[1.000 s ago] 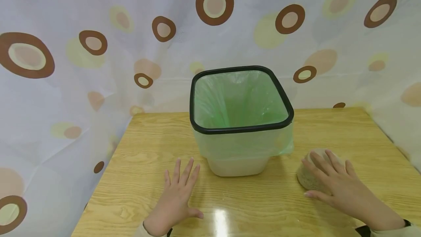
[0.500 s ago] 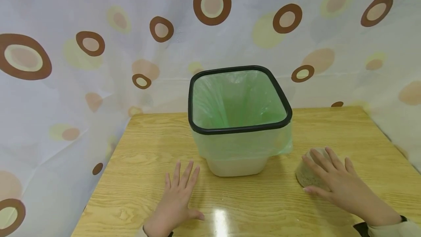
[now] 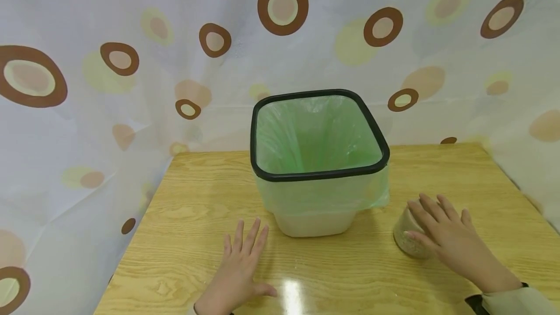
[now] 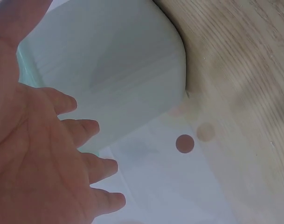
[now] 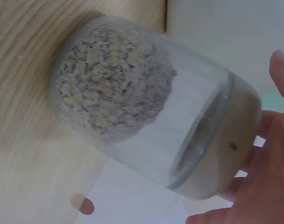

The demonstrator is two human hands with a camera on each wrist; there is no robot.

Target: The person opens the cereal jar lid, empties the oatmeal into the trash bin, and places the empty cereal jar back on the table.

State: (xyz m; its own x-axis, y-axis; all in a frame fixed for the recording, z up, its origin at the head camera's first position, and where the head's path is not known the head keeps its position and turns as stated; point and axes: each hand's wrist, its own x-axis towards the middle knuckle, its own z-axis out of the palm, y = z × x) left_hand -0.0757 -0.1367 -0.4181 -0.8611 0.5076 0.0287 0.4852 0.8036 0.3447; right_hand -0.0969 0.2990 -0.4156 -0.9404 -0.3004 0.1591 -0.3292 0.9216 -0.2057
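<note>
A glass jar of oat flakes point(image 5: 114, 84) with a pale brown lid point(image 5: 221, 144) stands on the table to the right of the bin. My right hand point(image 3: 455, 239) is over the jar, fingers spread and mostly straight around the lid's far side, thumb on the near-left side; whether they touch it I cannot tell. A white bin point(image 3: 312, 222) with a black rim and a green liner bag point(image 3: 323, 132) stands in the middle. My left hand point(image 3: 238, 271) is held flat with fingers spread, in front of the bin's left side, holding nothing.
The wooden table point(image 3: 192, 198) runs back to a patterned cloth point(image 3: 236, 4) with brown and yellow circles. More of this cloth hangs at the left and right sides. A bright light reflection lies on the table's front.
My right hand has shifted slightly left over the jar, its thumb moving up against the jar's near side. My left hand has drifted a little right and down. The bin stays in place.
</note>
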